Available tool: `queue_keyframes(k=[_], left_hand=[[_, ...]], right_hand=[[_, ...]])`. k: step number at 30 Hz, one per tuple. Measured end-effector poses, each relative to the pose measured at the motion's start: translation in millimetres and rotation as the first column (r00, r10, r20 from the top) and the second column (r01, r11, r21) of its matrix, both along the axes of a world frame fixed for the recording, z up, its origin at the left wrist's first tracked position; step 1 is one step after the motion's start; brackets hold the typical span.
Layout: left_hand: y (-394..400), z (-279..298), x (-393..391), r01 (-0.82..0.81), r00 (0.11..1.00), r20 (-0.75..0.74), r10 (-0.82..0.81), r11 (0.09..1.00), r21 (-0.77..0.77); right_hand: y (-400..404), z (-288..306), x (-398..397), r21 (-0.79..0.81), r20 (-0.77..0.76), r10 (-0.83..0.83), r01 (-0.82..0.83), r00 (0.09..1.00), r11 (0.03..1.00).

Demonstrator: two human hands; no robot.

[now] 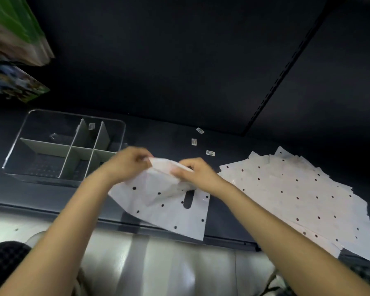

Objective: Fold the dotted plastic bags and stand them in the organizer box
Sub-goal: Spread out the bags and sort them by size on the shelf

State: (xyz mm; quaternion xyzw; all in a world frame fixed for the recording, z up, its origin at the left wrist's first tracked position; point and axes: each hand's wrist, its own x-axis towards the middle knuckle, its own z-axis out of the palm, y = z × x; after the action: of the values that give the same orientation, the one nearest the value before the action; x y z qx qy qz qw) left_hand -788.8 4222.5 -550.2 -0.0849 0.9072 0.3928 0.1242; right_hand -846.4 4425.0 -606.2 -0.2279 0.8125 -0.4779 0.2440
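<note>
A white plastic bag with black dots point(158, 201) lies on the dark shelf in front of me, its far edge lifted and folded toward me. My left hand point(126, 163) pinches that raised edge on the left. My right hand point(192, 171) pinches it on the right. The bag's cut-out handle slot shows just below my right hand. A spread pile of several more dotted bags point(297, 193) lies flat to the right. The clear organizer box point(17, 146) with grey dividers stands at the left, just beyond my left hand.
Three small white labels point(210, 153) lie on the dark shelf point(51, 193) behind the bag. A slotted upright runs along the dark back panel at the right. Colourful packages point(13, 35) hang at the upper left. The shelf's front edge runs below the bag.
</note>
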Motion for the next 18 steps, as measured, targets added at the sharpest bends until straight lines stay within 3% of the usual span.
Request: queue_keyframes(k=[1,3,5,6,8,11,13,15,16,18], left_hand=[[1,-3,-2,-0.138,0.978,-0.179,0.106,0.975,-0.174],[7,-9,-1,-0.376,0.829,-0.527,0.187,0.884,-0.278],[16,-20,1,-0.426,0.712,-0.689,0.137,0.864,-0.269],[21,-28,3,-0.391,0.712,-0.695,0.098,0.878,-0.276],[35,-53,6,-0.240,0.811,-0.584,0.029,0.927,-0.287],[52,-102,22,0.037,0.977,-0.185,-0.104,0.941,-0.336],[55,-134,36,0.166,0.986,0.089,-0.143,0.911,-0.378],[56,-155,45,0.241,0.964,0.213,-0.159,0.861,-0.448],[57,-162,47,0.263,0.959,0.227,-0.169,0.831,-0.490],[62,-164,50,0.271,0.958,0.235,-0.167,0.799,-0.537]], right_hand=[[-8,-4,-2,-0.060,0.102,-0.083,0.089,0.991,0.994],[-20,-13,-13,-0.123,0.365,-0.209,0.269,0.907,0.955],[-28,-21,-28,-0.098,0.598,-0.278,0.413,0.752,0.906],[-30,-24,-36,-0.070,0.649,-0.312,0.463,0.694,0.884],[-31,-32,-47,-0.016,0.682,-0.369,0.517,0.632,0.856],[-25,-45,-51,0.062,0.631,-0.434,0.515,0.644,0.855],[-16,-53,-50,0.035,0.595,-0.490,0.589,0.636,0.807],[1,-59,-49,-0.073,0.529,-0.566,0.698,0.632,0.712],[14,-61,-47,-0.089,0.407,-0.627,0.712,0.664,0.697],[52,-65,-42,0.050,-0.050,-0.616,0.618,0.786,0.784]])
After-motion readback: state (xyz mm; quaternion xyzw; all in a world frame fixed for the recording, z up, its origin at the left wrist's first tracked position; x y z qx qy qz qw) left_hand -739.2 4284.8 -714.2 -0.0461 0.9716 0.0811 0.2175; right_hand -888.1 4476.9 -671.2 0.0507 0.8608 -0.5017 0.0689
